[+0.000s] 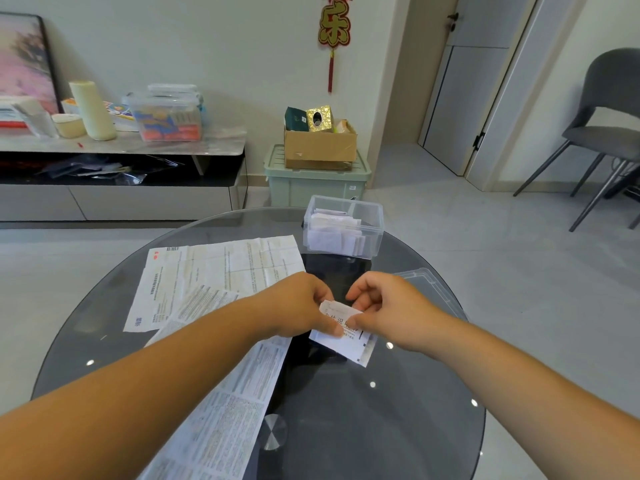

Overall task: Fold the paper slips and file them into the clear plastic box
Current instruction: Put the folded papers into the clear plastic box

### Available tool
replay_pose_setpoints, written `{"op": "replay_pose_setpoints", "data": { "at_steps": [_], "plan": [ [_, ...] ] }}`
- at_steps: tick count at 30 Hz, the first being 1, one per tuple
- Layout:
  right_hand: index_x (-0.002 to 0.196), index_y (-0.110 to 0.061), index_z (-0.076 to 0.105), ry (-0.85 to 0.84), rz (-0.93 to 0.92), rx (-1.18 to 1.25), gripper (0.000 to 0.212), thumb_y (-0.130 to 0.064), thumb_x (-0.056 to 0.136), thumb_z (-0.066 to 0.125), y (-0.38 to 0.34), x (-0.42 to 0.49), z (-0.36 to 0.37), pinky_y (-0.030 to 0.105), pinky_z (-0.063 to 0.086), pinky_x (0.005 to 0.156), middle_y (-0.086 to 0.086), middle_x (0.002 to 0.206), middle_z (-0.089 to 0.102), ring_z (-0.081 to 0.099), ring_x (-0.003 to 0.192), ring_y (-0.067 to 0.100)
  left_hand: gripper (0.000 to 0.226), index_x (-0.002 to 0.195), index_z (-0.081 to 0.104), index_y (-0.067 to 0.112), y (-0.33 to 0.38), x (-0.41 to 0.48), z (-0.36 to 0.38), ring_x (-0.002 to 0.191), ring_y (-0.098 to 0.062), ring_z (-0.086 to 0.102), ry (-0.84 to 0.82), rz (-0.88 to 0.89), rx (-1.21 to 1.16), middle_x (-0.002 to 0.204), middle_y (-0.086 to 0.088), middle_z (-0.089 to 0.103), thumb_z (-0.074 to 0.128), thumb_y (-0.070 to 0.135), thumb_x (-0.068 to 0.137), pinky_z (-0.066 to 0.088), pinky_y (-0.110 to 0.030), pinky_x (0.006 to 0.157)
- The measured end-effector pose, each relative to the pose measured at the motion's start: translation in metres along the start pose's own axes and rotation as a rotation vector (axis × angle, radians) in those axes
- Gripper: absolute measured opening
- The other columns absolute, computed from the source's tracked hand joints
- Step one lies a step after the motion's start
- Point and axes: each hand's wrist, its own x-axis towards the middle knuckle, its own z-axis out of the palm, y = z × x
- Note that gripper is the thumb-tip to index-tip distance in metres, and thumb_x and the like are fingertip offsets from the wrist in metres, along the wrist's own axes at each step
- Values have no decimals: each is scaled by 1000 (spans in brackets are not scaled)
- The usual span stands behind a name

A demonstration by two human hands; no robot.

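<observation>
Paper slip (341, 336) pinched by left hand (301, 304) and right hand (388, 306) above worktop (381, 427), edges aligned for creasing; clear plastic box (343, 225) kept near.

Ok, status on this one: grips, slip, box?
Left grip and right grip both pinch the slip. Box open, filed slips inside, lid off. Unfolded sheets lie left, off the box path.

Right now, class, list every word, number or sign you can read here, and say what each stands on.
"乐": gold character on the red wall ornament.
"说": large print on the folded slip pinched by the left hand and right hand; fingers cover the characters beside it.
Sheets: print too small to read.
Filed slips in the clear box: too blurred to read.
</observation>
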Motion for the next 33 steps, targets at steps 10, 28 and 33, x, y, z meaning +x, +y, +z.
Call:
{"op": "replay_pose_setpoints", "data": {
  "at_steps": [10, 28, 33],
  "plan": [
    [79, -28, 73, 172, -177, -169, 10, -24, 87, 76, -23, 30, -40, 33, 58, 71, -11, 76, 71, 68, 73, 8, 20, 86, 66, 22, 19, 15, -39, 76, -14, 66, 292, 274, -21, 82, 4, 69, 82, 32, 80, 59, -35, 72],
    [82, -23, 74, 426, -189, -180, 9, -19, 89, 73, -18, 196, -88, 30, 54, 70, -8, 80, 70, 66, 80, 15, 73, 138, 47, 26, 7, 149, -84, 123, -20, 48, 233, 359, 924, 136, 3, 54, 53, 74, 83, 32, -45, 110],
    [86, -24, 76, 403, -185, -229, 8, -19, 91, 72, -12, 200, -82, 30, 55, 69, -7, 82, 71, 67, 79, 14, 72, 131, 47, 21, 10, 158, -75, 120, -23, 46, 257, 302, 928, 133, -1, 51, 60, 71, 81, 31, -46, 108]
  ]
}}
